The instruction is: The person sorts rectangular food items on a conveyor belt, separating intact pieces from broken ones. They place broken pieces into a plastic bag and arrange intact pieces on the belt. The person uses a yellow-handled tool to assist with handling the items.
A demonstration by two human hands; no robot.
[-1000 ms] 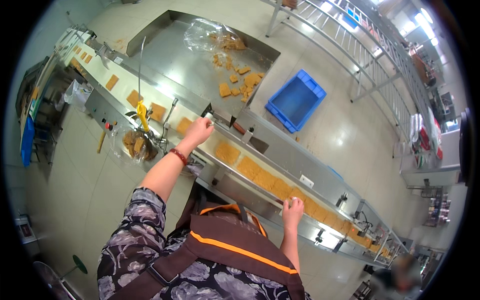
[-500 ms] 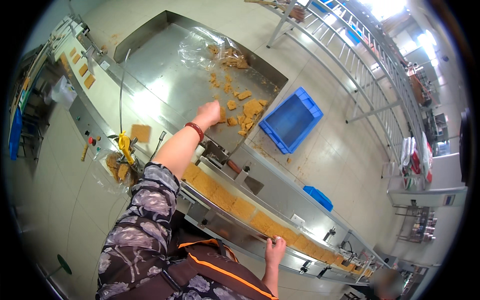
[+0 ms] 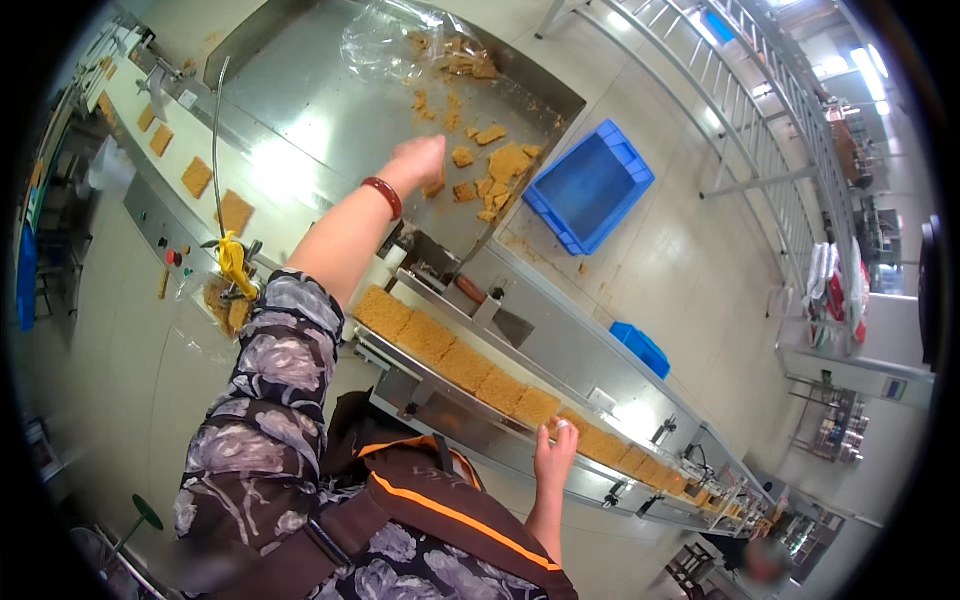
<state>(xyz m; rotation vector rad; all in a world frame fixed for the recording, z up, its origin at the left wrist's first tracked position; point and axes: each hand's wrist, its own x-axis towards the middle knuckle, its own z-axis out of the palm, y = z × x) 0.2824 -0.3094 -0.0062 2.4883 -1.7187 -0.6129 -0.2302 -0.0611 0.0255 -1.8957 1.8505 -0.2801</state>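
Note:
My left hand (image 3: 418,164) reaches over a steel tray (image 3: 300,80), its fingers closed on a small broken piece (image 3: 433,188) of golden-brown, crumbly biscuit-like square. More broken pieces (image 3: 508,163) lie beside it in the tray. Below my left forearm, a close row of whole squares (image 3: 465,362) runs along a narrow conveyor. At the near edge of that row my right hand (image 3: 554,452) has its fingers slightly apart, the tips touching or just beside the squares; it holds nothing visible. A white band shows on one finger.
Loose squares (image 3: 197,177) lie spaced on a white belt at left. A yellow clamp (image 3: 233,265) on a rod stands by my left arm, over a plastic bag of pieces (image 3: 216,300). Right of the tray sits a blue crate (image 3: 590,190); metal racks (image 3: 750,190) stand beyond.
The view has shifted, so the tray appears higher. My left hand stays over the tray, with the broken piece now lower under its fingers. Squares on the left belt have advanced toward me.

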